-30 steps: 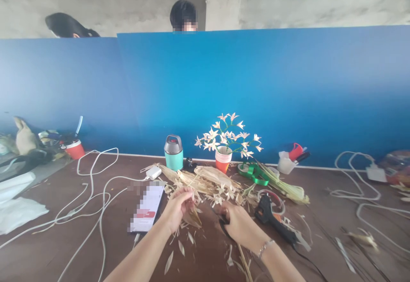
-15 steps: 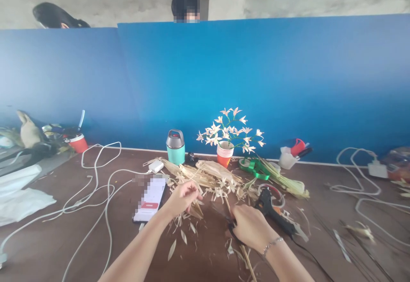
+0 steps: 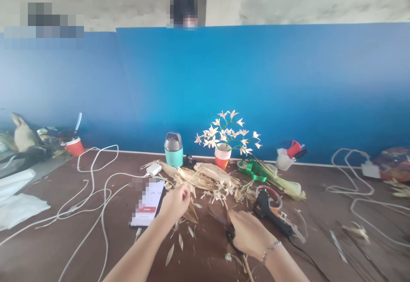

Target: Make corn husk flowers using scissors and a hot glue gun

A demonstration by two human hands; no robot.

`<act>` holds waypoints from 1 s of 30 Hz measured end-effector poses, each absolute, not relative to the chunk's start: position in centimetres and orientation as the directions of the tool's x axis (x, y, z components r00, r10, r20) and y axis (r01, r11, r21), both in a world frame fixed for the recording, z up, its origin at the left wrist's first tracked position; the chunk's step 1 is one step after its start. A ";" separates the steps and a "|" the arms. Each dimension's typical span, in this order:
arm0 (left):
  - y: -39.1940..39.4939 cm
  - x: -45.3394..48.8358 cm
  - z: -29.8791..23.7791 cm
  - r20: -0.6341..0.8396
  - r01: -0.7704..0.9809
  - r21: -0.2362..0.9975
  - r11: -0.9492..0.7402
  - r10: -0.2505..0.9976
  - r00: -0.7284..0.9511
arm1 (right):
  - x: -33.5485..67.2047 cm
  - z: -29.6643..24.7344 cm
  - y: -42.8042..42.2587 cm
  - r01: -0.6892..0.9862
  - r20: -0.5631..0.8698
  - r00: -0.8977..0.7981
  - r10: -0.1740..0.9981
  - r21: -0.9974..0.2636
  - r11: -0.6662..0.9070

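My right hand (image 3: 249, 231) is closed around the black-handled scissors (image 3: 231, 242), whose blurred blades point to the upper left. A narrow tan strip (image 3: 246, 268) runs beneath this hand, its other end showing above my fingers. My left hand (image 3: 175, 203) is curled with fingertips together over the pile of dry corn husks (image 3: 200, 177). What it pinches, if anything, is hidden. Small pale husk flowers (image 3: 219, 192) lie between and beyond my hands. Cut petal-shaped pieces (image 3: 170, 254) and scraps are scattered on the table below my left hand.
Behind the husks, a paper cup (image 3: 222, 158) holds pale flowers on green stems, beside a teal flask (image 3: 174, 154). A glue gun (image 3: 272, 216) lies right of my right hand, near green ribbon (image 3: 251, 169). A phone (image 3: 147, 205) and white cables (image 3: 107, 196) are left. A blue partition (image 3: 205, 81) closes the back.
My left hand has drawn slightly left, its fingers curled tighter. My right hand stays about the same place with the scissors. The whole view has shifted slightly.
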State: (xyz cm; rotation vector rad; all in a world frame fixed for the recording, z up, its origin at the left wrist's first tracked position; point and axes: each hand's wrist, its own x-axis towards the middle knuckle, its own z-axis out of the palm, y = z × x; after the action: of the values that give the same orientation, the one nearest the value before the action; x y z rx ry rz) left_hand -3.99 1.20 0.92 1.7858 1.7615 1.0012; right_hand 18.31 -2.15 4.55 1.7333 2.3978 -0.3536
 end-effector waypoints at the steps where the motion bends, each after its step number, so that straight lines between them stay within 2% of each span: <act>1: 1.2 -4.0 0.8 0.197 0.691 0.719 -0.074 0.975 -0.099 | 18.2 4.6 -2.1 0.954 -0.259 -0.301 0.918 -0.089 0.288; 4: 1.2 -4.0 0.3 0.259 0.719 0.692 -0.058 0.951 -0.172 | 17.6 4.9 -2.2 0.965 -0.234 -0.262 0.936 -0.091 0.248; 7: 1.2 -3.9 0.2 0.321 0.682 0.719 -0.132 0.934 -0.158 | 16.9 5.2 -2.3 0.962 -0.198 -0.264 0.944 -0.119 0.245; 13: 1.2 -2.8 0.5 0.361 0.347 0.884 -0.313 0.929 -0.084 | 16.4 4.2 -2.7 0.938 -0.083 -0.309 0.947 -0.192 0.289; 16: 1.3 -2.3 -0.1 0.263 0.181 0.953 -0.244 0.961 -0.089 | 16.2 3.6 -2.6 0.880 -0.056 -0.389 0.920 -0.317 0.353; 19: 1.4 -2.1 -0.7 0.135 0.113 0.985 -0.128 0.989 -0.054 | 16.1 3.4 -2.1 0.824 -0.060 -0.412 0.909 -0.451 0.344; 21: 1.4 -2.0 -0.9 0.112 0.127 0.986 -0.106 0.993 -0.041 | 16.4 3.4 -1.5 0.881 -0.031 -0.278 0.960 -0.407 0.242; 24: 1.2 -1.9 -0.9 0.108 0.148 0.984 -0.102 0.994 -0.029 | 17.1 3.3 -0.9 0.966 -0.035 -0.097 0.995 -0.244 0.085; 27: 1.0 -1.7 -0.5 0.110 0.093 0.990 -0.108 0.994 -0.020 | 17.4 3.0 -0.7 0.984 -0.103 -0.094 0.990 -0.161 0.077; 30: 0.9 -1.4 -0.2 0.114 0.041 0.993 -0.113 0.993 -0.030 | 17.4 3.0 -0.8 0.989 -0.105 -0.091 0.990 -0.130 0.077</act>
State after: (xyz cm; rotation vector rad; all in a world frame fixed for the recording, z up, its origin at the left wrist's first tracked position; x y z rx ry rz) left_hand -1.45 0.87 -0.17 1.3068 1.2063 1.2989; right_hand 17.38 -0.85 3.03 2.1252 2.3128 -0.2642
